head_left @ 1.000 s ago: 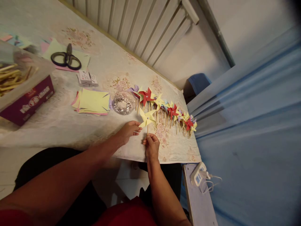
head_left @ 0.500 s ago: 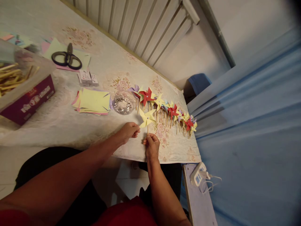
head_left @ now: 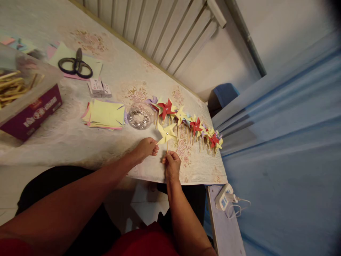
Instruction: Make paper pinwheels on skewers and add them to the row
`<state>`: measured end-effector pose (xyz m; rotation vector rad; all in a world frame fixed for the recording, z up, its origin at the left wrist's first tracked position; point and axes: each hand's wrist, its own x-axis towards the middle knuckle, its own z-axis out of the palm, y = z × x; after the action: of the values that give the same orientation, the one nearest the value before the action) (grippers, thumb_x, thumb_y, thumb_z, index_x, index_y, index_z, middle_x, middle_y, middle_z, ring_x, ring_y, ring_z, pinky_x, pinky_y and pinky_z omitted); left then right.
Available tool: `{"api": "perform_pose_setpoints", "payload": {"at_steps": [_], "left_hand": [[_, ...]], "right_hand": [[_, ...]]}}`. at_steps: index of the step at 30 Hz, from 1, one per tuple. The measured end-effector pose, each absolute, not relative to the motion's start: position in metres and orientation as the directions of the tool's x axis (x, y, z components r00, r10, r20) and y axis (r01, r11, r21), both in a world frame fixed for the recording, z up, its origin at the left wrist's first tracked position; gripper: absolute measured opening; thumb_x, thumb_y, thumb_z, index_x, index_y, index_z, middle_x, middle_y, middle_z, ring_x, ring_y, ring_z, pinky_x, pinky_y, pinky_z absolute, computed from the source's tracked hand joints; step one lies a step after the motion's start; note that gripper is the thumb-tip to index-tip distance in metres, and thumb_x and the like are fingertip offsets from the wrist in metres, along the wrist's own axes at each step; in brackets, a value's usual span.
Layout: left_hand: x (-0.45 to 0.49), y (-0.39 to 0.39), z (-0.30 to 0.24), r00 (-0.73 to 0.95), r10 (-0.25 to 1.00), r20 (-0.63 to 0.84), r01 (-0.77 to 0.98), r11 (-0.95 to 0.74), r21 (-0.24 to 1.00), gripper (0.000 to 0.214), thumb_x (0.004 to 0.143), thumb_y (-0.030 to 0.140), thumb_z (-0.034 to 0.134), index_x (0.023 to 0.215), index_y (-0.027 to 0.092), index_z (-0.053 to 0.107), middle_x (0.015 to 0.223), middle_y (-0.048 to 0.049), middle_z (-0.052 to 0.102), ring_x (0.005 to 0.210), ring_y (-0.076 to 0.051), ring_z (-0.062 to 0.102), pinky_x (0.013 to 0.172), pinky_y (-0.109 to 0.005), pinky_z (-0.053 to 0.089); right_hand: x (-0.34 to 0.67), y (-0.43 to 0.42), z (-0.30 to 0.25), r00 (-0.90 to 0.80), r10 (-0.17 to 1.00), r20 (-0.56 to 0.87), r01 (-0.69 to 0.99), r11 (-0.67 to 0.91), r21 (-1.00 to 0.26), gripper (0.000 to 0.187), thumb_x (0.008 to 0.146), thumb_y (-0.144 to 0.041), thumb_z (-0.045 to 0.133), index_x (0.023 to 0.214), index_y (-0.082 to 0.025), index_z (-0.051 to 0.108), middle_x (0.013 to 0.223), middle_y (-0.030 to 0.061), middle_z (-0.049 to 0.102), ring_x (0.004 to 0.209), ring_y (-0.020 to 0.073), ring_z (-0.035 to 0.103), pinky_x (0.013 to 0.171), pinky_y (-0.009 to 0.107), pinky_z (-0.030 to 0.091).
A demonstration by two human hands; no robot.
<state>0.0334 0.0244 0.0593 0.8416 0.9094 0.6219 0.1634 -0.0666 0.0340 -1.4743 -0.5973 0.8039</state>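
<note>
A yellow paper pinwheel with a small silvery pin at its centre stands out above the tablecloth, its blades facing me. Below it, my right hand is closed around the thin wooden stick. My left hand has its fingers closed on the tip of the lower left blade. Just behind lies a row of finished pinwheels, among them a red pinwheel and another red one. Left of these, a clear round dish holds small shiny pins.
A stack of yellow and coloured paper lies left of the dish. Behind it are small white boxes and black-handled scissors on paper. A plastic box of wooden sticks stands far left. A power strip sits at lower right.
</note>
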Motion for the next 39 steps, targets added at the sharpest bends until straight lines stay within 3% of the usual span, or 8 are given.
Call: {"api": "perform_pose_setpoints", "payload": {"at_steps": [7,10,16,32,39], "left_hand": [[0.037,0.020,0.054,0.347,0.903,-0.253,-0.101,0.304,0.947,0.018,0.070,0.010,0.063,0.083,0.018,0.055,0.076,-0.0010,0.065,0.073,-0.015,0.065,0.067,-0.025,0.049],[0.035,0.020,0.058,0.422,0.854,-0.304,-0.152,0.397,0.905,0.008,0.079,0.021,0.062,0.080,0.017,0.056,0.076,-0.0025,0.065,0.067,-0.013,0.062,0.066,-0.026,0.049],[0.036,0.028,0.060,0.512,0.768,-0.384,-0.215,0.547,0.809,0.017,0.084,0.029,0.062,0.076,0.016,0.056,0.072,-0.0035,0.067,0.060,-0.011,0.062,0.066,-0.027,0.050],[0.040,0.031,0.068,0.549,0.745,-0.379,-0.170,0.544,0.821,0.011,0.079,0.006,0.052,0.074,0.015,0.053,0.062,-0.0014,0.064,0.050,-0.009,0.056,0.057,-0.023,0.046],[0.041,0.027,0.058,0.483,0.816,-0.317,-0.132,0.426,0.895,0.019,0.079,0.005,0.046,0.093,0.016,0.053,0.073,-0.0038,0.069,0.067,-0.016,0.069,0.067,-0.029,0.054]], "right_hand": [[0.165,-0.066,0.032,0.606,0.784,-0.135,-0.131,-0.069,-0.989,0.021,0.071,-0.034,0.072,0.078,-0.017,0.062,0.052,-0.0059,0.058,0.045,0.0080,0.047,0.049,0.021,0.038],[0.164,-0.066,0.032,0.601,0.790,-0.123,-0.118,-0.065,-0.991,0.021,0.072,-0.035,0.073,0.079,-0.017,0.063,0.053,-0.0060,0.058,0.046,0.0078,0.048,0.049,0.020,0.038],[0.164,-0.067,0.035,0.594,0.796,-0.115,-0.090,-0.076,-0.993,0.020,0.072,-0.035,0.072,0.078,-0.017,0.063,0.053,-0.0057,0.058,0.046,0.0078,0.048,0.050,0.020,0.038],[0.165,-0.068,0.032,0.583,0.805,-0.108,-0.067,-0.085,-0.994,0.022,0.073,-0.037,0.073,0.079,-0.017,0.064,0.053,-0.0058,0.058,0.046,0.0077,0.048,0.050,0.020,0.039],[0.165,-0.067,0.031,0.602,0.790,-0.115,-0.097,-0.071,-0.993,0.022,0.072,-0.035,0.072,0.080,-0.017,0.063,0.052,-0.0059,0.059,0.045,0.0075,0.048,0.049,0.020,0.038]]}}
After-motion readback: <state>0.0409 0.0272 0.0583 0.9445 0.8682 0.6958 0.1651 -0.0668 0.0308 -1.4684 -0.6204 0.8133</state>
